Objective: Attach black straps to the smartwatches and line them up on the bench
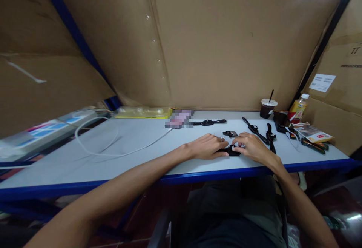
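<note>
On the table near its front edge lies a black spokeshave (234, 153), partly covered by both hands. My left hand (207, 146), with a ring on one finger, is closed on its left handle and holds it down. The fingers of my right hand (250, 148) are pinched over its middle, at a small silvery part (232, 147) too small to make out clearly. Just behind the hands lie a loose black piece (227, 133) and a flat grey metal blade (233, 133). Another black spokeshave (209, 122) lies further back.
To the right lie two more spokeshaves, one slanted (255, 130) and one nearer (270, 138). Behind them stand a lidded cup with a straw (268, 108) and a bottle (298, 109). A white cable (135, 151) crosses the left side to a blurred phone-like object (179, 119). Cardboard (198, 51) walls the back.
</note>
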Tool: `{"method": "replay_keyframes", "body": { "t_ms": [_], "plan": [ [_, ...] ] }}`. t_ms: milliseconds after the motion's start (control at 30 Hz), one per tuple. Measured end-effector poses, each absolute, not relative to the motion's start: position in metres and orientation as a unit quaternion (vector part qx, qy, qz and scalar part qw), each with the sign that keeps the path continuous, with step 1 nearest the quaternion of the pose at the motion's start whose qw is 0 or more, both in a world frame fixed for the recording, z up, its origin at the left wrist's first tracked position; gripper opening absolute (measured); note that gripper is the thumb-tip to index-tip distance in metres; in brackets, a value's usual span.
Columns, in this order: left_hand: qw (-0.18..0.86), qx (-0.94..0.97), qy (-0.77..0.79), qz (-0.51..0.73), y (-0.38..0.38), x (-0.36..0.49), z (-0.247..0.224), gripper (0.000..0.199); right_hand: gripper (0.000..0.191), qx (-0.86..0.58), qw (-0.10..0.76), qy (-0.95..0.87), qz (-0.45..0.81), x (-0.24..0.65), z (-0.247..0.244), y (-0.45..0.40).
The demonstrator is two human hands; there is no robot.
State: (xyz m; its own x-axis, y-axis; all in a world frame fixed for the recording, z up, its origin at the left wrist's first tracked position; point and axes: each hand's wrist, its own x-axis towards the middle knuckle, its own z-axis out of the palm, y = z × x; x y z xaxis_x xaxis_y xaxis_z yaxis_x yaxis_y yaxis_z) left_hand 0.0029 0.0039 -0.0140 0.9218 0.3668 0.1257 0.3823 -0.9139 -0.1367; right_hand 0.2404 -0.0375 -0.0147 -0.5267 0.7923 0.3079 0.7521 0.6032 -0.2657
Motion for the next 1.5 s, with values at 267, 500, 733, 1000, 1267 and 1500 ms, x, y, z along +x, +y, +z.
{"method": "replay_keyframes", "body": {
  "t_ms": [267, 500, 733, 1000, 1267, 1500],
  "plan": [
    [0.062, -0.980, -0.178, -0.070, 0.006, 0.003, -0.018, 0.057, 0.011, -0.442, 0.201, -0.872, 0.061, 0.241, -0.013, -0.037],
    [0.072, -0.980, -0.176, -0.054, 0.005, 0.005, -0.019, 0.050, 0.010, -0.433, 0.205, -0.875, 0.073, 0.241, -0.015, -0.035],
    [0.048, -0.981, -0.175, -0.065, 0.004, 0.005, -0.016, 0.051, 0.005, -0.432, 0.205, -0.876, 0.067, 0.240, -0.015, -0.036],
    [0.059, -0.981, -0.176, -0.055, 0.003, 0.005, -0.016, 0.049, 0.005, -0.431, 0.198, -0.878, 0.060, 0.240, -0.017, -0.036],
    [0.062, -0.981, -0.171, -0.062, 0.003, 0.005, -0.016, 0.045, 0.010, -0.467, 0.185, -0.863, 0.060, 0.239, -0.011, -0.038],
    [0.083, -0.980, -0.173, -0.053, 0.004, 0.005, -0.017, 0.047, 0.012, -0.509, 0.181, -0.841, 0.024, 0.265, 0.007, -0.047]
  ]
}}
